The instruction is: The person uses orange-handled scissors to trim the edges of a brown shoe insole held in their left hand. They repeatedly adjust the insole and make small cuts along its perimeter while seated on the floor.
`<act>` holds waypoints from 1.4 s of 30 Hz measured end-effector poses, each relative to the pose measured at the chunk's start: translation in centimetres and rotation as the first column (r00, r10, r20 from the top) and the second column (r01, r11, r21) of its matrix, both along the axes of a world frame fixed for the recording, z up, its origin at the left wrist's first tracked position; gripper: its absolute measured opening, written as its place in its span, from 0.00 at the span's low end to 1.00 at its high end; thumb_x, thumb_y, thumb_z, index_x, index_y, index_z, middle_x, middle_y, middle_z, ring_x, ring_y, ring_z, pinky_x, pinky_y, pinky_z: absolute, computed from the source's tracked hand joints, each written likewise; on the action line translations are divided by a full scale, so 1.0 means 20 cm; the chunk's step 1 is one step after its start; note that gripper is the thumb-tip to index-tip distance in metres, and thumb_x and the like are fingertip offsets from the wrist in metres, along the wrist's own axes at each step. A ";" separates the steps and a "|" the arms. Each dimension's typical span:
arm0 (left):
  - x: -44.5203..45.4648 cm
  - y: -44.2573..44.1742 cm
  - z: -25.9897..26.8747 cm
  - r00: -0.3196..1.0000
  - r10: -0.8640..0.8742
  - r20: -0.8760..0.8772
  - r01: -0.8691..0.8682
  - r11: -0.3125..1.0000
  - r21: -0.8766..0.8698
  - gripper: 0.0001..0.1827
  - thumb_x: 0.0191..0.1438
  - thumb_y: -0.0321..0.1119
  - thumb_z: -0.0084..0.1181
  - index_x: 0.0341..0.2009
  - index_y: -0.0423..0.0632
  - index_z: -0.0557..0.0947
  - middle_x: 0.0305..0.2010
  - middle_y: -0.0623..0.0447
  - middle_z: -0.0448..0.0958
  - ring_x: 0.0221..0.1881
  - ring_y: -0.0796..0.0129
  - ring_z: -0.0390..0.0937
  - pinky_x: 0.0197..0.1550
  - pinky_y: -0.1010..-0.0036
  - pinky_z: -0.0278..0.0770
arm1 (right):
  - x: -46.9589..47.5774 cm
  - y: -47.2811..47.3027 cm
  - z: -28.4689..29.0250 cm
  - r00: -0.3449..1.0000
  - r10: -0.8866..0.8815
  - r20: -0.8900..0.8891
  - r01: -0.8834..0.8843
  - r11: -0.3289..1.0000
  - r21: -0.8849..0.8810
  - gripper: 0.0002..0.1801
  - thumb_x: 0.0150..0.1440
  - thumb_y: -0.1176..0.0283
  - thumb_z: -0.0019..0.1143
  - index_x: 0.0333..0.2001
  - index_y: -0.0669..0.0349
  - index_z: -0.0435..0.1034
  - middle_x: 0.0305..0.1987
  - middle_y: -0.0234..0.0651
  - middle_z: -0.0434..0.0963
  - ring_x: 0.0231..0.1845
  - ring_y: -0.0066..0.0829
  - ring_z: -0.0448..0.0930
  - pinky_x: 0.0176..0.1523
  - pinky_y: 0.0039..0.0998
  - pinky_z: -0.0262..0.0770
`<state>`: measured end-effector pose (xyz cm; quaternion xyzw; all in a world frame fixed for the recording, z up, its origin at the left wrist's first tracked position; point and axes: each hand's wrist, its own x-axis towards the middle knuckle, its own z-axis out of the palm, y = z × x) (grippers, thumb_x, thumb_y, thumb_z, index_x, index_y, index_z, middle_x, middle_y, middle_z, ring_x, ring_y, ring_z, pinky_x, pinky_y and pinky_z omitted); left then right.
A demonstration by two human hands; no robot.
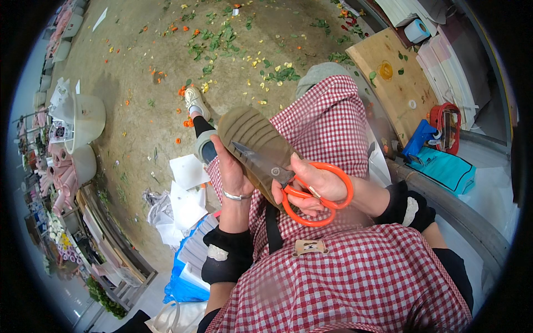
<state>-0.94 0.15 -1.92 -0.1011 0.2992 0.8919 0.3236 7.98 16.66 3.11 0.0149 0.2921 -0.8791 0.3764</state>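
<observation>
A brown shoe (250,120) rests sole up over my lap, its ridged tread facing me. My left hand (231,172) grips the shoe along its left side, with a silver bracelet at the wrist. In my right hand (318,183) is a pair of scissors (276,171) with orange handles; fingers pass through the loops. The blades lie together across the sole, tips pointing up and left. Whether the blades touch the tread is hard to tell. Below my hands spreads a red and white checked apron (325,274).
Leaves (220,41) and petals litter the concrete floor (137,41). White buckets (89,118) and pink wrapped bundles stand at left. To the right are a wooden board (391,70), a blue tape dispenser (418,139), a red basket (445,129) and a turquoise bag (445,168). White paper sheets (187,204) lie lower left.
</observation>
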 end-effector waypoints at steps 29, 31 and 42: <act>0.01 -0.01 0.00 1.000 -0.021 -0.016 0.022 0.999 0.042 0.37 0.55 0.65 0.34 0.58 0.50 0.64 0.55 0.51 0.69 0.52 0.61 0.70 0.54 0.64 0.69 | -0.04 0.07 -0.06 0.989 0.139 0.055 -0.130 0.982 -0.139 0.43 0.57 0.35 0.11 0.39 0.67 0.64 0.09 0.25 0.59 0.08 0.17 0.59 0.17 0.23 0.67; 0.01 -0.01 -0.01 1.000 -0.020 -0.012 0.020 0.999 0.045 0.37 0.55 0.65 0.34 0.57 0.50 0.65 0.55 0.51 0.69 0.52 0.61 0.70 0.54 0.64 0.69 | -0.04 0.07 -0.06 0.985 0.163 0.049 -0.157 0.982 -0.109 0.43 0.57 0.35 0.12 0.39 0.66 0.65 0.10 0.22 0.58 0.08 0.16 0.58 0.18 0.23 0.68; 0.00 -0.01 -0.02 1.000 -0.014 -0.005 0.015 0.993 0.119 0.39 0.54 0.66 0.35 0.57 0.45 0.65 0.55 0.48 0.69 0.53 0.61 0.69 0.55 0.65 0.67 | -0.07 0.10 -0.01 0.990 0.137 -0.013 -0.136 0.988 0.074 0.42 0.58 0.37 0.14 0.36 0.66 0.66 0.10 0.22 0.57 0.08 0.16 0.58 0.17 0.21 0.63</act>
